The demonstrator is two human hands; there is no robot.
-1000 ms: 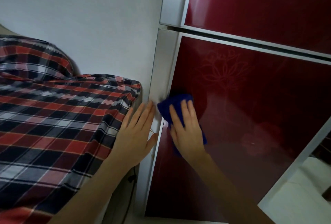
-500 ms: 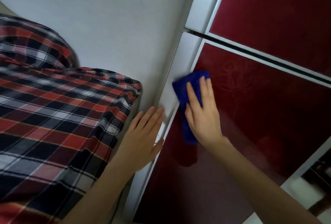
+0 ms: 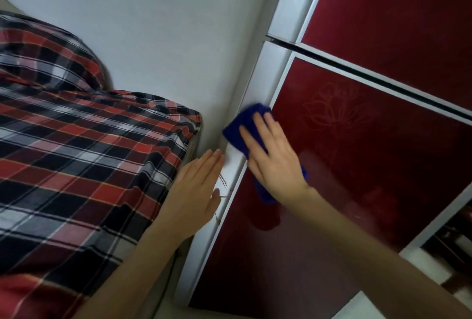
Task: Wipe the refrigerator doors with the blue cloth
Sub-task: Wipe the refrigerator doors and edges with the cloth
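The refrigerator's lower door [image 3: 357, 165] is glossy dark red with a faint flower pattern and a white frame. Above a dark gap is the upper door [image 3: 396, 12], equally red. My right hand [image 3: 273, 160] lies flat on the blue cloth [image 3: 242, 130] and presses it against the white left frame strip of the lower door; part of the cloth sticks out below the wrist. Flat and with fingers together, my left hand [image 3: 196, 193] rests on the white side edge of the refrigerator, just left of the cloth, holding nothing.
A red, black and white plaid fabric [image 3: 76, 165] covers something bulky at the left, close to the refrigerator's side. A white wall [image 3: 153, 38] rises behind it. A pale floor [image 3: 370, 306] shows at the bottom right, below the door's corner.
My right hand slid the cloth up the lower door, then left onto the white frame strip. My left hand stayed on the refrigerator's side edge. The view has tilted.
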